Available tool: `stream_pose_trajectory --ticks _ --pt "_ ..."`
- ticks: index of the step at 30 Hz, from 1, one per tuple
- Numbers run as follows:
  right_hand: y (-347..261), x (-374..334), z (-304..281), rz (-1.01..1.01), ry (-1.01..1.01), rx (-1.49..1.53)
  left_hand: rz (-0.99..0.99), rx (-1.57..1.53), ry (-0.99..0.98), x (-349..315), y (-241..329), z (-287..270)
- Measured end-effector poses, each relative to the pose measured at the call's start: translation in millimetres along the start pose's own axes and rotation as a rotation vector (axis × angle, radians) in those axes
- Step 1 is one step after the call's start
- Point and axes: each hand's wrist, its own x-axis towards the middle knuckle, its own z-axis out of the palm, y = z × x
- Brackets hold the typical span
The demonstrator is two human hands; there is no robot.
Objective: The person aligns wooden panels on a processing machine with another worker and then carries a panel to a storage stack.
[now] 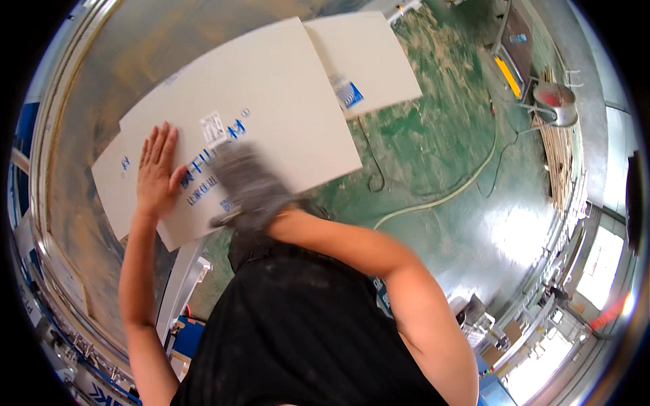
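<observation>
My bare left hand (158,169) lies flat on the left part of a large pale board (271,88), fingers stretched out and slightly parted. The board carries blue printing and a small white label (213,130). Over its near middle, just below the label, is my right hand (250,186) in a dark grey glove. Motion smears its fingers, so their grip and any contact with the board cannot be made out. Another pale board (379,61) with a blue printed mark sticks out past the far right edge. A pale corner (108,183) also shows beyond the left edge.
The boards rest on a wide, brown-stained surface (95,88). To the right is a worn green floor (433,155) with a pale hose (467,183) curving across it. Farther right stand a round metal drum-like object (556,101) and long thin strips (558,159).
</observation>
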Motion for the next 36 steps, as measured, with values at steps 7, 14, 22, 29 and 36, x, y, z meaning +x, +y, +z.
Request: stream_pose_trajectory --ticks 7,14,22,29,36 --pt "13 -12 -12 -0.044 0.071 -0.137 0.008 0.009 -0.033 -12 -4 -6" --pt "188 -93 -218 0.665 0.308 -0.753 -0.035 -0.008 -0.039 -7 -5 -11" --pt "77 19 -127 -0.095 -0.411 -0.554 -0.145 -0.111 -0.115 -27 61 -6" --pt "165 189 -137 0.166 -0.180 -0.660 -0.095 -0.151 -0.177 -53 107 -10" --pt "128 195 -114 0.293 -0.025 -0.702 -0.066 -0.242 -0.011 -61 107 -12"
